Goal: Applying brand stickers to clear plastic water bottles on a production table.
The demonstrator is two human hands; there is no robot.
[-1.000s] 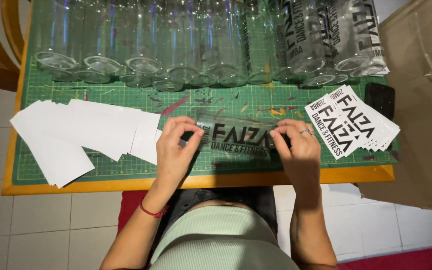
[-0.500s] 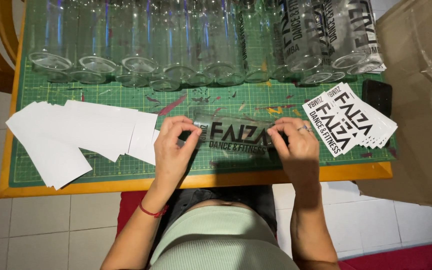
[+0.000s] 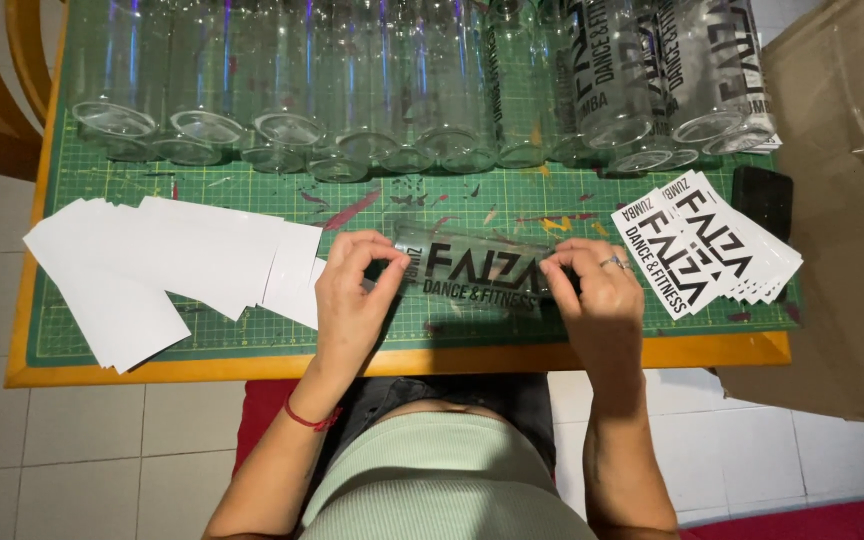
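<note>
Cutting mat [image 3: 252, 200]: green, pale grid lines, flecked with red, yellow and dark paint smears. Table edge [image 3: 402, 360]: orange-yellow wood. Backing sheets [image 3: 162, 265]: plain white, fanned. Sticker stack [image 3: 707, 250]: white with black block lettering. Transparent decal [image 3: 477, 272]: clear film, black lettering, green mat showing through. Glass bottles [image 3: 282, 80]: colourless, blue and violet glints; bottles at far right [image 3: 652, 70] carry black lettering. Bracelet [image 3: 310, 418]: red cord. Top [image 3: 452, 475]: pale green, ribbed. Floor tiles [image 3: 122, 450]: off-white. Cardboard box [image 3: 842, 200]: brown.
</note>
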